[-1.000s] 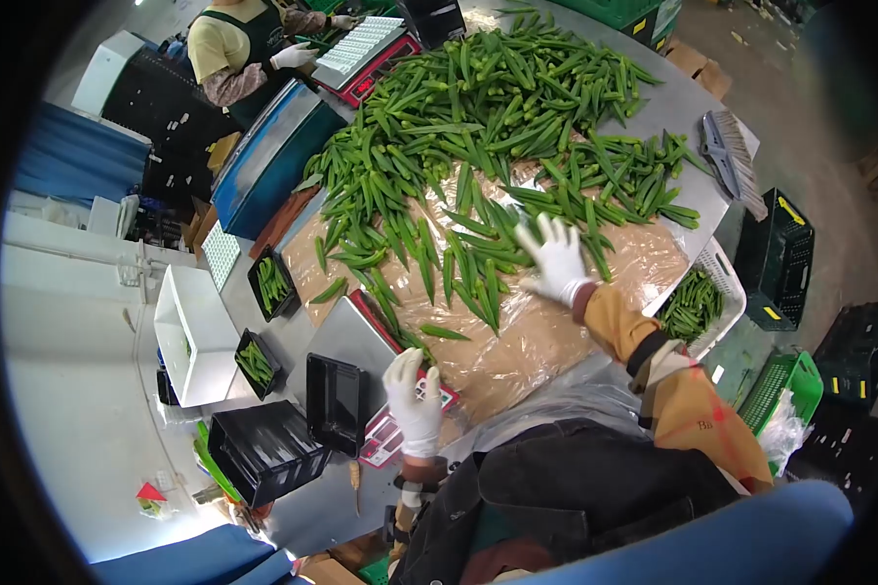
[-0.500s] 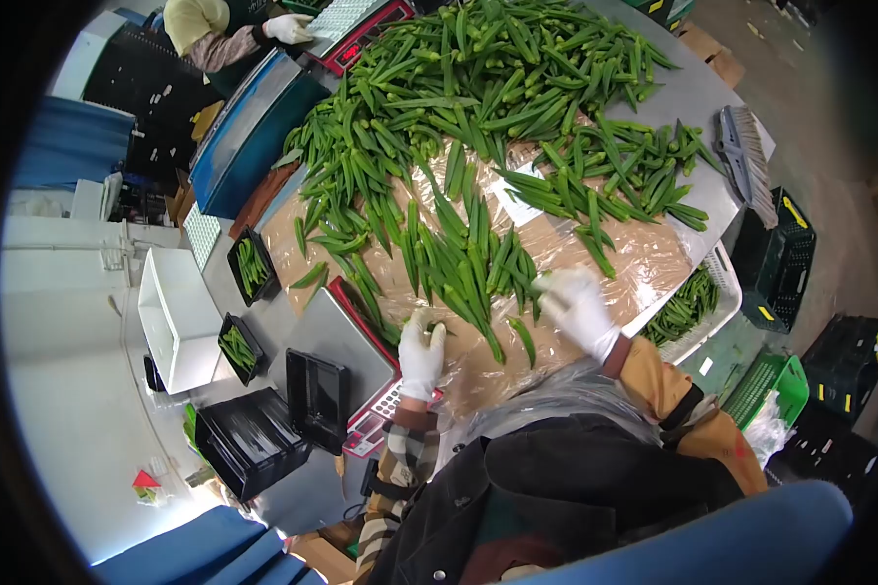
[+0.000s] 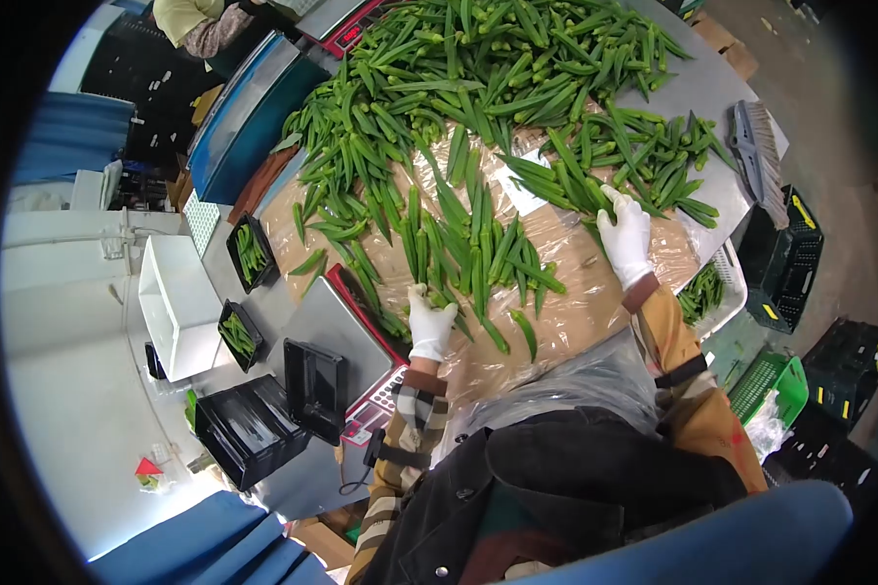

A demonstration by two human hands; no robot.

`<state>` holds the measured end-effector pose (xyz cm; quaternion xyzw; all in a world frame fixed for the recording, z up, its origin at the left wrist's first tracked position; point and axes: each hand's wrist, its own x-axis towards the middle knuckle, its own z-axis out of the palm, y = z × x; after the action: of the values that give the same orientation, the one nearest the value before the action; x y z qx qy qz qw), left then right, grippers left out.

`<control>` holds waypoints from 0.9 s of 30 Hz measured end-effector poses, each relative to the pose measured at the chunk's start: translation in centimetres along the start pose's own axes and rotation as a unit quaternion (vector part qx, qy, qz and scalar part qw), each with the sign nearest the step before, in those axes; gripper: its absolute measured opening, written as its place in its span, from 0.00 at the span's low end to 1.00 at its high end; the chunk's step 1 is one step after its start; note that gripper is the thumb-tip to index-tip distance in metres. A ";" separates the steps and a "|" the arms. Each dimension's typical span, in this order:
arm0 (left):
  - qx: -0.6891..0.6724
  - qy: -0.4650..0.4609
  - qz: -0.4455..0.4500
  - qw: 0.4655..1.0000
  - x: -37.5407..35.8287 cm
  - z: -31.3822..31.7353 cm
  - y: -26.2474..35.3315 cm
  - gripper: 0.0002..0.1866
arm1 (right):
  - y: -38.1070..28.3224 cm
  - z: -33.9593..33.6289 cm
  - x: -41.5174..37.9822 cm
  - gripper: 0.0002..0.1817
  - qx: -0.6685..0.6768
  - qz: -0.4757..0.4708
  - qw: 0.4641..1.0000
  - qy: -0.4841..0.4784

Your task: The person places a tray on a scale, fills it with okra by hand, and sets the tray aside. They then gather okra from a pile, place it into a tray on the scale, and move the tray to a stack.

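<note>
My left hand point(image 3: 430, 328), in a white glove, rests at the near edge of the spread okra point(image 3: 478, 258), beside the scale. Its thumb stands apart from the fingers, whose tips are against the pods. My right hand point(image 3: 624, 236), also gloved in white, is at the right-hand cluster of okra point(image 3: 580, 190). Its fingers close around pods there, partly hidden by the glove. One loose okra pod point(image 3: 524, 333) lies between my hands on the plastic-covered cardboard point(image 3: 576, 302). A large okra heap point(image 3: 488, 68) covers the far side.
At the left are a scale point(image 3: 337, 327), an upturned black tray point(image 3: 315, 388), stacked black trays point(image 3: 249, 429) and two okra-filled trays point(image 3: 250, 253). A brush point(image 3: 757, 161) lies at the right edge, above a white basket of okra point(image 3: 737, 283). Another person's sleeve point(image 3: 219, 31) shows at top left.
My right hand has moved away from me and rightward, from the middle pods to the right-hand cluster. My left hand has shifted slightly forward. The other person's gloved hand has left view.
</note>
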<state>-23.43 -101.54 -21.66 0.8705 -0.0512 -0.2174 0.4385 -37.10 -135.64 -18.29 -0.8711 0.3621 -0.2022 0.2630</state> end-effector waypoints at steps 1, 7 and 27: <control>-0.022 0.004 0.012 1.000 -0.4 -0.6 -1.2 0.25 | -0.5 -0.4 -0.6 0.22 0.038 -0.026 0.999 -0.005; -0.077 0.031 0.104 0.991 -4.5 1.7 3.9 0.21 | -5.0 2.5 -6.9 0.25 0.068 -0.063 0.979 -0.184; 0.194 -0.038 0.089 0.976 -8.5 1.8 1.5 0.28 | -5.7 4.6 -8.0 0.43 -0.014 0.003 0.970 -0.243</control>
<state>-31.64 -101.38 -18.62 0.9220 -0.1867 -0.1965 0.2765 -36.85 -124.83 -19.75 -0.8967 0.2925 0.0218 0.3314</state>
